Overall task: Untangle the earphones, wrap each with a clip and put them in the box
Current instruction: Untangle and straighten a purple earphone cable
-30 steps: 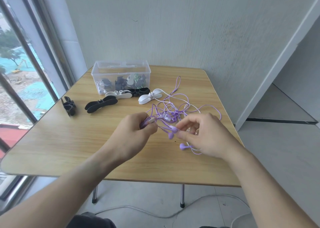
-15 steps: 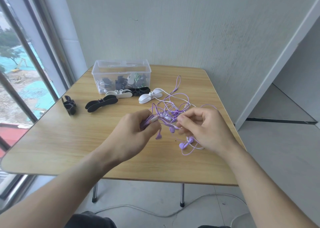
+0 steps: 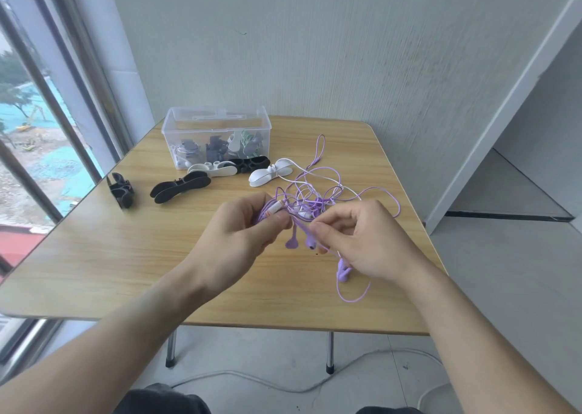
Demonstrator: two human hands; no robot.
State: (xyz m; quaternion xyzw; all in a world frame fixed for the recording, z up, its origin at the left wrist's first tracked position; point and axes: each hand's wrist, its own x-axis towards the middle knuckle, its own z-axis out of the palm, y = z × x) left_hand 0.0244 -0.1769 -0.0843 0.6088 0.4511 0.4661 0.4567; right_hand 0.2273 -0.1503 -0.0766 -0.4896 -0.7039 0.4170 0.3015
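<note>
Hands working the purple tangle above the worktop (image 3: 94,256).

My left hand (image 3: 239,240) grips the bunched earphones (image 3: 310,199); my right hand (image 3: 362,243) pinches one strand running leftward between them. Clips (image 3: 181,187) and box (image 3: 217,136) lie beyond, far-left.

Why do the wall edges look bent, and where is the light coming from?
Head view: a wide-angle lens bows straight lines near the edges, such as the window frame; daylight enters from that window at the left, so shadows on the table stay soft; the hands and cords look sharp.
</note>
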